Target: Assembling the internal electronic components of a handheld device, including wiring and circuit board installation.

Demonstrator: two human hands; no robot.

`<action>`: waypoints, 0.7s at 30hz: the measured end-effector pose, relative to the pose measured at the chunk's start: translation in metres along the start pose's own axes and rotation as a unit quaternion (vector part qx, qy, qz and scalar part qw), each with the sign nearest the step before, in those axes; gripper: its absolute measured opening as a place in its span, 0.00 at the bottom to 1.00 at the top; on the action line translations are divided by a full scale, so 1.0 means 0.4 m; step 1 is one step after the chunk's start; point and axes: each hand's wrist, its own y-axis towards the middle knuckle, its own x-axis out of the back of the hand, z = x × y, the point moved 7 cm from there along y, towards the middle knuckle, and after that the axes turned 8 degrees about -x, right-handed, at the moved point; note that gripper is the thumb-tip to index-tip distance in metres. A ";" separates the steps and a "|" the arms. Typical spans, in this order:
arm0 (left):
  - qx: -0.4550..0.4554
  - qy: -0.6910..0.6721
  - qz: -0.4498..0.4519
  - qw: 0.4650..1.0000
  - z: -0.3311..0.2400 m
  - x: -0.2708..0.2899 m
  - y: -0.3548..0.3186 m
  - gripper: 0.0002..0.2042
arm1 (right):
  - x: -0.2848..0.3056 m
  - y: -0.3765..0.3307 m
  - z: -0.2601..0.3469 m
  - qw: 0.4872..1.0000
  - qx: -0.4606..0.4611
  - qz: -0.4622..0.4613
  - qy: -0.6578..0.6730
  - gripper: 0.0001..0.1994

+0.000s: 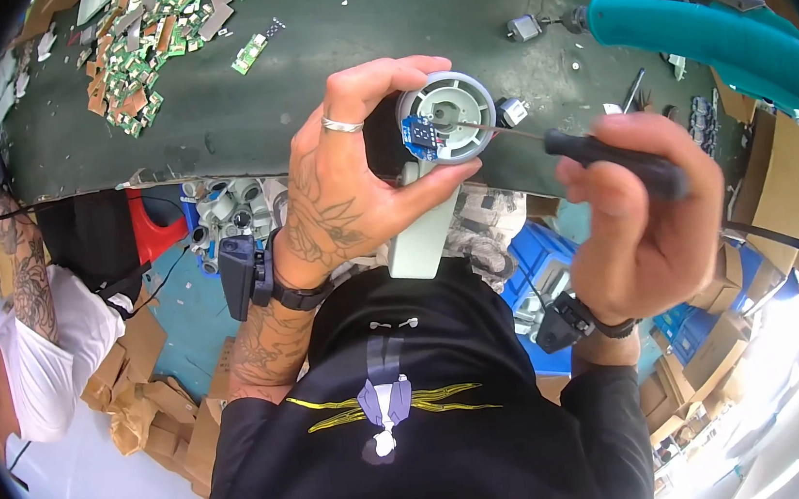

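My left hand (339,183) is wrapped around a pale grey round plastic housing (471,96), its open end turned up toward me. A light grey-green handle (423,242) runs down from the housing toward my lap. At the near left of the opening sits a small blue circuit board (420,137). My right hand (656,232), partly blurred, is closed on the black grip of a screwdriver (594,153). Its thin shaft reaches left into the housing, next to the board. Where exactly the tip rests I cannot make out.
Small green circuit boards (141,57) are heaped at the far left of the dark green table (338,37). Small motors (524,29) and a teal curved tool (688,29) lie to the right. Cardboard boxes (772,181) stand at right; another person (43,336) is at left.
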 end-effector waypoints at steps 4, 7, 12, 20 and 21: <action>0.013 -0.029 -0.001 1.000 0.003 -0.003 0.001 0.36 | -0.041 0.014 0.002 0.999 0.032 0.017 -0.027 0.13; 0.003 -0.016 0.007 1.000 -0.005 0.000 0.005 0.36 | -0.054 0.026 0.001 0.999 0.030 0.027 -0.033 0.12; 0.020 -0.036 0.001 0.999 -0.001 0.002 0.006 0.37 | -0.079 0.038 -0.001 0.996 0.085 0.008 -0.030 0.11; 0.017 -0.046 0.024 0.999 0.002 -0.010 0.006 0.38 | -0.084 0.041 -0.009 0.996 0.083 -0.007 -0.036 0.10; 0.016 -0.048 -0.004 0.999 0.003 -0.004 0.006 0.37 | -0.086 0.042 -0.009 0.995 0.091 -0.004 -0.030 0.10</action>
